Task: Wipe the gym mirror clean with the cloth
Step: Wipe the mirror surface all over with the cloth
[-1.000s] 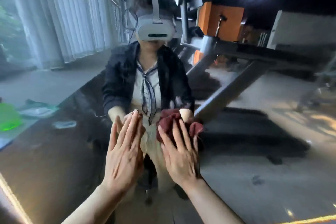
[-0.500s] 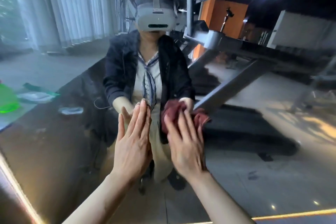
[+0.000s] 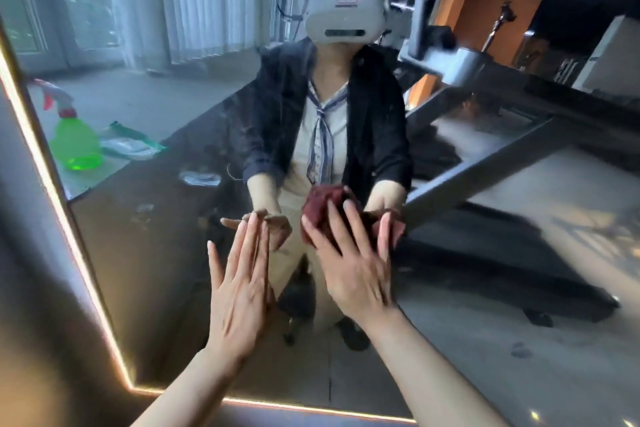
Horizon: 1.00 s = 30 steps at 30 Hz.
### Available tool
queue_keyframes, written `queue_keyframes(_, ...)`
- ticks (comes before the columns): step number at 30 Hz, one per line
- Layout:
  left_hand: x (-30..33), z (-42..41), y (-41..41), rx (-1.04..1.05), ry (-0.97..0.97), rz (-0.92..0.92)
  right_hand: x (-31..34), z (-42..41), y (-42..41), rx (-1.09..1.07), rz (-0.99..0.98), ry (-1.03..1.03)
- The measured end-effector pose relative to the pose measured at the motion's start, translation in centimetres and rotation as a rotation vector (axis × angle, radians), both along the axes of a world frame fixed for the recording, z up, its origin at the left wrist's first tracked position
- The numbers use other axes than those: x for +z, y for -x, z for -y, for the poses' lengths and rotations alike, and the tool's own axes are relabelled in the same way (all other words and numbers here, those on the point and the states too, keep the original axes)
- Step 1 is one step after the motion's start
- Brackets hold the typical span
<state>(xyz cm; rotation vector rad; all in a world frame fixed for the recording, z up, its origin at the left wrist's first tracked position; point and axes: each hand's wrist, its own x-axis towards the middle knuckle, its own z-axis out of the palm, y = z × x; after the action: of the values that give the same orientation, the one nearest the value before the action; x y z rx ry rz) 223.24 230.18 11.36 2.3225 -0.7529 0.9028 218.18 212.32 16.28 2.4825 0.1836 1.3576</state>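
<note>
The gym mirror fills the head view, edged by a lit strip along its left and bottom sides. My right hand presses a dark red cloth flat against the glass with spread, straight fingers. My left hand rests beside it, fingers straight and together, fingertips touching the mirror. The two hands are a short gap apart. Most of the cloth is hidden under my right hand. The glass looks hazy and smeared in its upper part.
The mirror reflects a person in a headset and dark jacket, a green spray bottle and a green-edged packet on the floor at left, curtains behind, and a grey gym machine frame at right.
The view has shifted, bringing the mirror's lit left and bottom edge and the spray bottle's reflection into sight. Both hands have slid a little to the right on the glass, the cloth with my right.
</note>
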Motion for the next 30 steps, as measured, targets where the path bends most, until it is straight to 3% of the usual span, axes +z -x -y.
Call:
queue_keyframes(3, -0.2, -1.3, -0.4, -0.005, 0.062, -0.052, 8.6, -1.9, -3.5, 0.011, 0.362, -0.313)
queue_keyframes(5, -0.2, -1.8, -0.4, -0.01, 0.104, -0.09, 9.1, -2.6, -5.2, 0.05, 0.409, -0.276)
queue_keyframes(7, -0.3, -2.4, -0.4, -0.021, 0.13, -0.11, 4.8, -2.9, -5.4, 0.146, 0.282, -0.069)
queue_keyframes(9, -0.6, -2.8, -0.6, -0.024, 0.121, -0.122, -2.2, -2.4, -4.2, 0.202, -0.013, 0.183)
queue_keyframes(12, -0.9, -3.4, -0.6, -0.024, 0.077, -0.123, -8.0, -1.1, -2.1, 0.16, -0.315, 0.425)
queue_keyframes(14, -1.1, -3.6, -0.7, -0.003, 0.045, -0.092, -6.5, -0.8, -2.0, 0.179, -0.29, 0.426)
queue_keyframes(15, -1.1, -3.6, -0.7, 0.01, 0.042, -0.08, -4.3, -1.1, -2.4, 0.179, -0.187, 0.364)
queue_keyframes(18, -1.1, -3.2, -0.5, 0.065, 0.035, -0.079, 3.1, -2.9, -4.6, 0.143, 0.211, -0.019)
queue_keyframes(20, -1.4, -3.0, -0.3, 0.062, 0.029, -0.085, 4.6, -4.1, -5.9, 0.152, 0.323, -0.155)
queue_keyframes(22, -1.6, -3.2, -0.3, 0.039, 0.03, -0.094, 1.5, -4.5, -6.2, 0.218, 0.232, 0.007)
queue_keyframes(25, -2.0, -3.9, -0.4, -0.002, 0.006, -0.099, -6.7, -3.0, -4.1, 0.282, -0.15, 0.326)
queue_keyframes(27, -2.0, -4.3, -0.1, -0.011, -0.037, -0.104, -9.0, -1.8, -2.6, 0.258, -0.307, 0.435)
queue_keyframes(30, -2.2, -4.4, 0.0, -0.023, -0.034, -0.09, -6.0, -1.3, -2.6, 0.237, -0.172, 0.357)
